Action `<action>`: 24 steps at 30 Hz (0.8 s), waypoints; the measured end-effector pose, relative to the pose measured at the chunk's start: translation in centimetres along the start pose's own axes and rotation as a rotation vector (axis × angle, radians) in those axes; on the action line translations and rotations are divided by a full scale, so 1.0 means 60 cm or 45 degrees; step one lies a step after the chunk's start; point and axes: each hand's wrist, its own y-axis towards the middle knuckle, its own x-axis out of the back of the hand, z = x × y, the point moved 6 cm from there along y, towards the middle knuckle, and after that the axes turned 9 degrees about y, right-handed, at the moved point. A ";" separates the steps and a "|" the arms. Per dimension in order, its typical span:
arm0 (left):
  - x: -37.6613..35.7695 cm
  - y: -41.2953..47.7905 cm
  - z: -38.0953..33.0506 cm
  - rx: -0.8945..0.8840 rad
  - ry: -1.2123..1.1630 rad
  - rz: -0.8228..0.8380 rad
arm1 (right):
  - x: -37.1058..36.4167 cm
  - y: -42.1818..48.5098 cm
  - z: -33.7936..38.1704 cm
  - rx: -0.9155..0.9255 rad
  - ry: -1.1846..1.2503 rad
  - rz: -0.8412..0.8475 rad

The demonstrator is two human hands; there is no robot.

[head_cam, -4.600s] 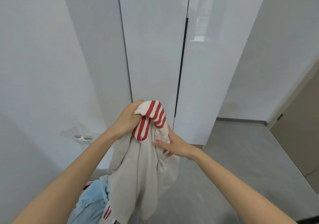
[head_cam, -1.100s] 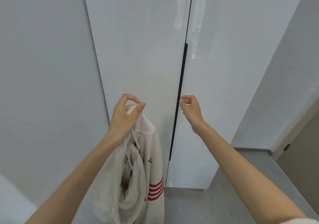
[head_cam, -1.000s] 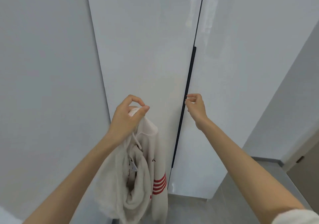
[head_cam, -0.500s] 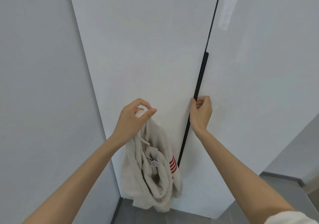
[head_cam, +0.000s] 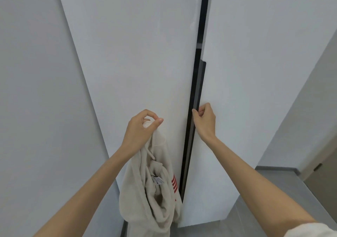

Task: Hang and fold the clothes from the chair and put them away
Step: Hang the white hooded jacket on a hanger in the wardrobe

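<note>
**Sweatshirt (head_cam: 151, 191) hangs from L hand (head_cam: 140, 129); R hand (head_cam: 204, 121) on wardrobe door**

The cream sweatshirt is bunched and hangs straight down, long axis vertical. Its top is at L hand and its bottom folds end low in frame, near the foot of the doors; can't tell if it touches the floor. Red stripes (head_cam: 174, 183) show on its R side, toward the gap. A small label (head_cam: 157, 180) sits mid-bundle and a cord (head_cam: 149, 152) dangles just below the hand. L hand pinches the top of the fabric betw. thumb and curled fingers, back of hand to camera. The cloth hangs in front of L door (head_cam: 136, 54), close to it; touching or not, can't tell.

R hand is about level w/ L hand and apart from it. Its fingers are curled round the dark handle strip (head_cam: 199, 90) on the edge of R door (head_cam: 255, 72). A narrow dark gap (head_cam: 206, 8) runs top to bottom betw. the two doors, and R door's edge stands slightly fwd of L door. The sweatshirt's R edge lies just beside the lower gap and overlaps it near the bottom.

A plain wall (head_cam: 36, 90) is close on the L and meets L door along a long slanted edge. Grey floor (head_cam: 273, 191) stretches R of R door, out to a brown door (head_cam: 324, 178) at the frame edge. A white sleeve (head_cam: 313, 230) shows on the R arm in the bottom corner.
</note>
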 end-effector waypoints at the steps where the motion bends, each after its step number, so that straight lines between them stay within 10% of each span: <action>1: 0.002 -0.008 -0.004 0.007 0.003 -0.006 | 0.011 -0.014 0.004 -0.005 -0.018 0.010; 24: -0.041 -0.138 -0.153 -0.116 -0.066 0.072 | 0.347 -0.282 0.062 0.022 -0.685 -0.539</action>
